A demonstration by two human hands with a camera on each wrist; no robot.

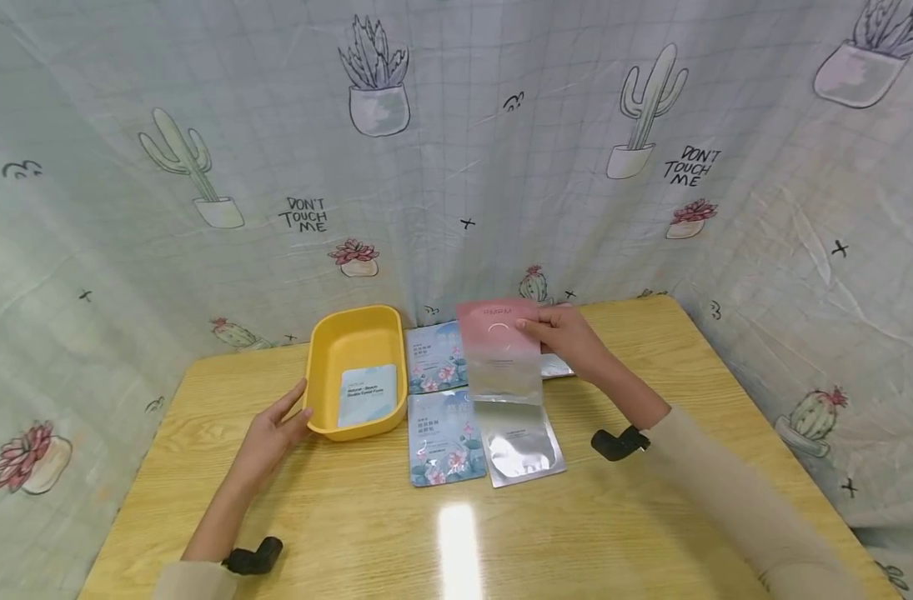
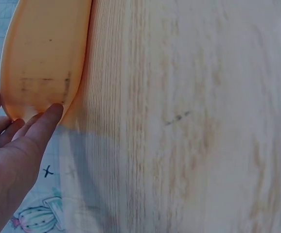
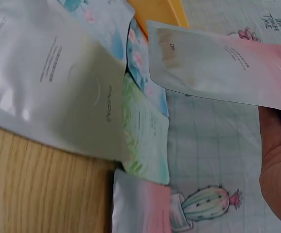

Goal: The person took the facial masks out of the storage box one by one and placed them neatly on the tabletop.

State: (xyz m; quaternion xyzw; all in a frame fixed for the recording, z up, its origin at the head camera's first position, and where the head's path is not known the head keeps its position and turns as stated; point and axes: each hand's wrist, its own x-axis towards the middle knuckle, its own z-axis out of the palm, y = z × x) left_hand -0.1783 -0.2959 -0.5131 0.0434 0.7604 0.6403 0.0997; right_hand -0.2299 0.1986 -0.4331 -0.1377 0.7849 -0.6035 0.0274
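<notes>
My right hand [image 1: 564, 333] pinches a pink-and-silver mask packet [image 1: 501, 354] by its pink right edge. The packet is lifted above the other packets; its lower end overlaps a silver packet [image 1: 527, 454] in the head view. Two blue floral packets [image 1: 444, 446] lie to its left, one behind the other. At the left, the fingers of my left hand [image 1: 268, 437] touch the outside of a yellow plastic tub [image 1: 357, 329] at its near left corner. Inside the tub lies a light blue packet [image 1: 368, 396] with printed text.
The right wrist view shows a green leafy packet [image 3: 148, 136] and another pink-and-silver packet [image 3: 143, 204] at the table's back edge, partly hidden in the head view. A cactus-print curtain [image 1: 456, 150] hangs round the wooden table [image 1: 336, 517].
</notes>
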